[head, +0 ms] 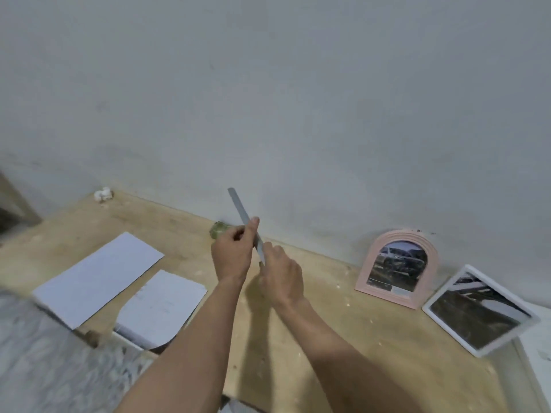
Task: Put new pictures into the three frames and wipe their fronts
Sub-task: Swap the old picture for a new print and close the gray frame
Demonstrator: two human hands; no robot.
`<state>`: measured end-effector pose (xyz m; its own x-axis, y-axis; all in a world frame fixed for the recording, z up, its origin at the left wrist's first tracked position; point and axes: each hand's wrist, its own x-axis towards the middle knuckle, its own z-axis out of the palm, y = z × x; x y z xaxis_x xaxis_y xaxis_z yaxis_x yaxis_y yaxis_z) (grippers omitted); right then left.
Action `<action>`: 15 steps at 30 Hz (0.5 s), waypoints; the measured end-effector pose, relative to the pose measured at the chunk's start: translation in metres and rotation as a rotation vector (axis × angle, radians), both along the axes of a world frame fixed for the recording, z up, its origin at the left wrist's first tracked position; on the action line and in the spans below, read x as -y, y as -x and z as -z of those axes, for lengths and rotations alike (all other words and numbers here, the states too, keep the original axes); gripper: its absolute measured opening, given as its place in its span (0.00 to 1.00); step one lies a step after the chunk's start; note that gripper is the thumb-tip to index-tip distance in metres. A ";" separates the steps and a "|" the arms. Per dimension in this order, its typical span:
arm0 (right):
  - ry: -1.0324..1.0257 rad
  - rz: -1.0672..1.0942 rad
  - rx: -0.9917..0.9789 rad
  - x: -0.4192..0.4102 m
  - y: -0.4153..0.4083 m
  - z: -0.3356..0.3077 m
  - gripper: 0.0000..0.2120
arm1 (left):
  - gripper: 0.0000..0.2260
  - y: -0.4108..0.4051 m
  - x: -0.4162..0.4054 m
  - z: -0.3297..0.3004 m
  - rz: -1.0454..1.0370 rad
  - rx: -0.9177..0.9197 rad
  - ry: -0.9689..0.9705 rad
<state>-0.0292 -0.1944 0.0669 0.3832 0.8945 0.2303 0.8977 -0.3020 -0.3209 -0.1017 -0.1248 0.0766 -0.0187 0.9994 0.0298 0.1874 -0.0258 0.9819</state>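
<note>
Head view: both hands meet mid-frame over a wood table, holding a thin grey frame seen edge-on, tilted w/ its top end toward 11 o'clock, raised off the tabletop. Left hand pinches it abt halfway up, thumb and forefinger curled round the edge. Right hand grips the lower end, fingers curled; which fingers touch, can't tell, blurred. At 3 o'clock from the hands, a pink arched frame stands upright, leaning vs the wall, dark pic of cars behind its front. Just beside it, further toward 4 o'clock, a white frame stands tilted back w/ a dark pic in it, near the table's right end. At 9 o'clock, two white sheets lie flat: big sheet further left, small sheet just beside it toward the hands, edges close, can't tell if touching. Small greenish thing sits at the wall line at 11 o'clock from the left hand, partly hidden by it. Small white lump at the table's far-left corner by the wall. Grey patterned surface fills the 8 o'clock corner.
</note>
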 end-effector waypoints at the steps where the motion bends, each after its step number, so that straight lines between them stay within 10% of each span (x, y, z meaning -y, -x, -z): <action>1: -0.050 -0.039 0.067 -0.004 0.011 0.002 0.17 | 0.18 0.012 0.002 0.000 0.006 -0.050 -0.008; 10: 0.089 -0.562 -0.045 -0.022 0.082 0.013 0.19 | 0.06 0.134 -0.009 0.021 -0.295 -0.049 0.328; 15: 0.057 -0.068 -0.108 -0.035 0.052 0.015 0.25 | 0.08 0.224 -0.023 0.032 -0.313 0.088 0.412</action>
<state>-0.0807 -0.1589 0.0524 0.3411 0.9298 0.1386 0.8777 -0.2622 -0.4012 -0.3261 -0.1023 0.0443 -0.3027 0.8741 -0.3799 0.0409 0.4101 0.9111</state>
